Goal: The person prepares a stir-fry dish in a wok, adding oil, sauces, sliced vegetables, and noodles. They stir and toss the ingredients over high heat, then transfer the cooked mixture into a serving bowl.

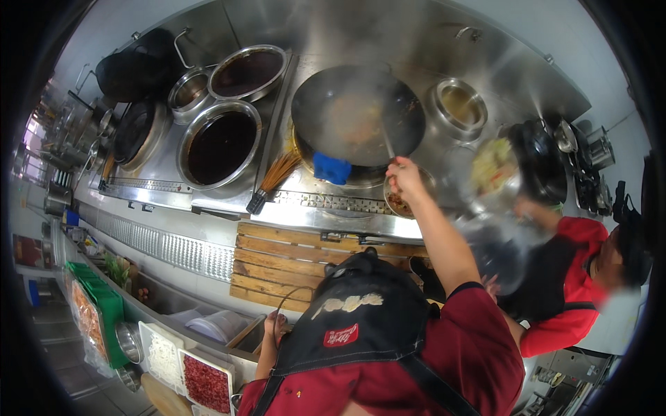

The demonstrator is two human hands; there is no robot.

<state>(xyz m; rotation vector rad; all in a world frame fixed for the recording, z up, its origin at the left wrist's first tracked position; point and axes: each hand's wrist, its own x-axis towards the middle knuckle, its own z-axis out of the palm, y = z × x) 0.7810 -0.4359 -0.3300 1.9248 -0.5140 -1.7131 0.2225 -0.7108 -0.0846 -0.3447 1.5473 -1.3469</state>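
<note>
My right hand (405, 179) grips the handle of a long metal cooking utensil (387, 139), whose far end reaches into the wok. The large black wok (312, 112) sits on the range, with steam over the food (356, 118) in it. A blue cloth (332, 168) is draped on the wok's near rim. Below my right hand, partly covered by it, stands a metal bowl (399, 205) with chopped reddish-brown pieces. My left hand (274, 323) hangs low at my side by the counter behind; its fingers are too small and partly turned away to read.
Two steel basins of dark liquid (222, 148) (247, 73) stand left of the wok. A bamboo wok brush (276, 179) lies at the range's edge. A pot of yellowish liquid (460, 104) stands to the right. Close on my right, a co-worker (580, 281) handles a pan of vegetables (494, 169).
</note>
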